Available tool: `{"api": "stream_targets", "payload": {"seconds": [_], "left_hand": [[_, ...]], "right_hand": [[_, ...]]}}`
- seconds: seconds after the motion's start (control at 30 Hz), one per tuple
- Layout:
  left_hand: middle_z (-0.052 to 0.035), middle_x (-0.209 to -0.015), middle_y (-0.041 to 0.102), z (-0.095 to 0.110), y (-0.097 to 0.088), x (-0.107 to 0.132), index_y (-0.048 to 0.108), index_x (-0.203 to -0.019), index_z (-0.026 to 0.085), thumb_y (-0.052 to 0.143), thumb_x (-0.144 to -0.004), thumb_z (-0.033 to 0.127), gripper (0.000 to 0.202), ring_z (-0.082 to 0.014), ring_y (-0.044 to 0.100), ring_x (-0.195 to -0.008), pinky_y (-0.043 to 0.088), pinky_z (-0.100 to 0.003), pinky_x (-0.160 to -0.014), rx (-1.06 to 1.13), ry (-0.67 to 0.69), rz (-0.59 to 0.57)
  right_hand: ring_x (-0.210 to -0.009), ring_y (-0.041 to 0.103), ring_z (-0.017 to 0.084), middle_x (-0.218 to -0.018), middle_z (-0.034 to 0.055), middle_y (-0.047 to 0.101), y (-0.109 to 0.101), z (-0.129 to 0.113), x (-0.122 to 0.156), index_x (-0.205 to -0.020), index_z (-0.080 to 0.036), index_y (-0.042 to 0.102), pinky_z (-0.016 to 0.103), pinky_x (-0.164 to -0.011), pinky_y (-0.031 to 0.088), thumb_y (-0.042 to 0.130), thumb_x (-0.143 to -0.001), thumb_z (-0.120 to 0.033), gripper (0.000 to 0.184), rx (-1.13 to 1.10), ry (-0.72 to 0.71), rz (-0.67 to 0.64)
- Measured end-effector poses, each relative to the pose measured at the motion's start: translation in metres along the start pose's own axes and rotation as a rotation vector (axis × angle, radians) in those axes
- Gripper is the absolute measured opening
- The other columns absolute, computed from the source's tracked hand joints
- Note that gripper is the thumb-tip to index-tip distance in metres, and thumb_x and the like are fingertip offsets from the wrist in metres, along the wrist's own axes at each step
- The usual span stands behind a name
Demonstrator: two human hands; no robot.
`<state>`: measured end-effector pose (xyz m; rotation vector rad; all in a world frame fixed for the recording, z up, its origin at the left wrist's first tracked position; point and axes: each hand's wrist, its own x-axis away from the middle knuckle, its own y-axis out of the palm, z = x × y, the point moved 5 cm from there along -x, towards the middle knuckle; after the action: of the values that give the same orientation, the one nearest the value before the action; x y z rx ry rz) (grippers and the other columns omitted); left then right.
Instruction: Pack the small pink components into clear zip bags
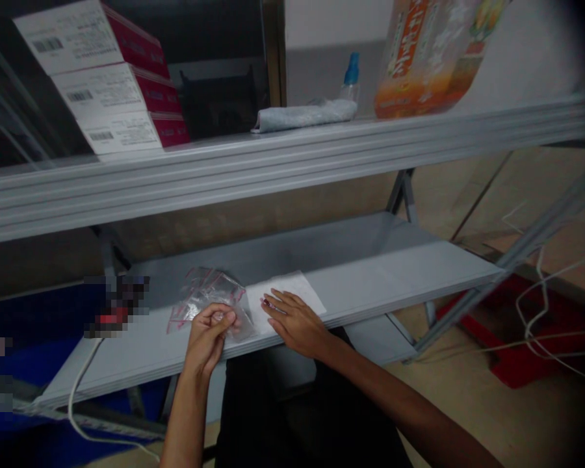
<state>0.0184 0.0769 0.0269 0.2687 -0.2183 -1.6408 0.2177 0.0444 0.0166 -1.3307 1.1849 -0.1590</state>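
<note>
While the left hand (207,338) is curling almost shut just above the front edge of the lower grey metal shelf (394,273), its thumb and fingertips are pinching together on what looks like a clear plastic bag (238,323), which is spreading out beside the hand toward the paper, though the exact grip is hard to make out. Directly behind that hand, a loose pile of small clear bags (207,294) with red-printed edges is lying on the shelf, close to the knuckles. The right hand (295,323) is staying open, its fingers (285,307) stretching flat across a white paper sheet (283,300), and a small red-pink item (268,303) is showing at the fingertips, too small to identify. Above them, an upper shelf (273,170) is carrying stacked red cartons (112,84) with white barcode labels, a folded grey cloth (305,116), a blue-capped spray bottle (351,78) and an orange printed plastic bag (429,58). A white cable (75,403) is looping down past the shelf's left end, and a red object (497,331) is sitting on the floor at the right.
</note>
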Motion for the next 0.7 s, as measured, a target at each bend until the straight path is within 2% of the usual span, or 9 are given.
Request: {"api": "stream_targets", "payload": {"seconds": [0.13,0.2,0.3,0.37,0.47,0.57,0.63,0.7], "left_hand": [[-0.003,-0.06,0.07,-0.005,0.008,0.001,0.074,-0.08,0.015,0.084,-0.066,0.028,0.021,-0.0153,0.063,-0.049,0.05,-0.025,-0.053,-0.218,0.03,-0.054],[-0.0034,-0.06,0.071,-0.004,0.014,0.001,0.076,-0.079,0.016,0.082,-0.067,0.028,0.017,-0.016,0.063,-0.049,0.049,-0.026,-0.054,-0.346,0.079,-0.076],[-0.0049,-0.069,0.075,-0.001,0.021,0.003,0.078,-0.074,0.019,0.081,-0.068,0.028,0.012,-0.0183,0.065,-0.06,0.051,-0.027,-0.06,-0.491,0.152,-0.109],[-0.0059,-0.076,0.076,0.002,0.023,0.004,0.079,-0.076,0.019,0.081,-0.068,0.028,0.012,-0.0197,0.067,-0.067,0.051,-0.027,-0.063,-0.528,0.171,-0.115],[-0.006,-0.089,0.075,0.002,0.021,0.005,0.076,-0.095,0.02,0.084,-0.064,0.023,0.032,-0.0192,0.067,-0.078,0.051,-0.026,-0.068,-0.44,0.129,-0.126],[-0.0036,-0.09,0.072,-0.003,0.018,0.004,0.071,-0.101,0.019,0.087,-0.058,0.017,0.046,-0.0149,0.066,-0.079,0.051,-0.023,-0.071,-0.283,0.047,-0.147],[-0.0006,-0.082,0.068,-0.004,0.014,0.003,0.068,-0.093,0.017,0.087,-0.057,0.014,0.04,-0.0112,0.064,-0.073,0.05,-0.02,-0.07,-0.192,0.051,-0.088],[0.0029,-0.074,0.063,-0.002,0.009,0.001,0.065,-0.085,0.017,0.086,-0.058,0.013,0.035,-0.0084,0.061,-0.067,0.049,-0.018,-0.068,-0.082,0.087,-0.008]], "right_hand": [[-0.137,0.041,0.025,-0.139,0.0126,0.055,-0.013,-0.005,-0.002,-0.13,-0.019,0.06,0.05,-0.111,0.037,0.047,-0.098,-0.024,0.035,-0.099,-0.001,0.1],[-0.129,0.049,0.024,-0.133,0.0124,0.059,-0.023,-0.011,-0.003,-0.124,-0.02,0.063,0.048,-0.106,0.042,0.046,-0.098,-0.025,0.031,-0.24,0.017,0.165],[-0.104,0.062,0.02,-0.11,0.0096,0.069,-0.03,-0.019,-0.006,-0.117,-0.018,0.065,0.039,-0.091,0.052,0.05,-0.097,-0.028,0.027,-0.504,0.078,0.202],[-0.082,0.066,0.017,-0.092,0.0061,0.071,-0.028,-0.018,-0.007,-0.107,-0.018,0.068,0.031,-0.076,0.055,0.055,-0.093,-0.031,0.023,-0.64,0.171,0.23],[-0.063,0.063,0.013,-0.075,0.0017,0.067,-0.02,-0.008,-0.004,-0.09,-0.018,0.065,0.024,-0.06,0.054,0.06,-0.089,-0.032,0.015,-0.829,0.389,0.348],[-0.064,0.066,0.014,-0.075,0.0014,0.066,-0.017,0.002,-0.002,-0.086,-0.018,0.061,0.023,-0.056,0.054,0.062,-0.086,-0.032,0.014,-0.994,0.545,0.442],[-0.067,0.067,0.015,-0.076,0.0019,0.068,-0.021,0.003,-0.004,-0.087,-0.018,0.062,0.024,-0.057,0.054,0.061,-0.087,-0.031,0.013,-1.015,0.524,0.391],[-0.073,0.069,0.016,-0.078,0.0028,0.07,-0.028,0.0,-0.008,-0.089,-0.018,0.065,0.027,-0.067,0.055,0.056,-0.092,-0.029,0.015,-0.925,0.427,0.294]]}}
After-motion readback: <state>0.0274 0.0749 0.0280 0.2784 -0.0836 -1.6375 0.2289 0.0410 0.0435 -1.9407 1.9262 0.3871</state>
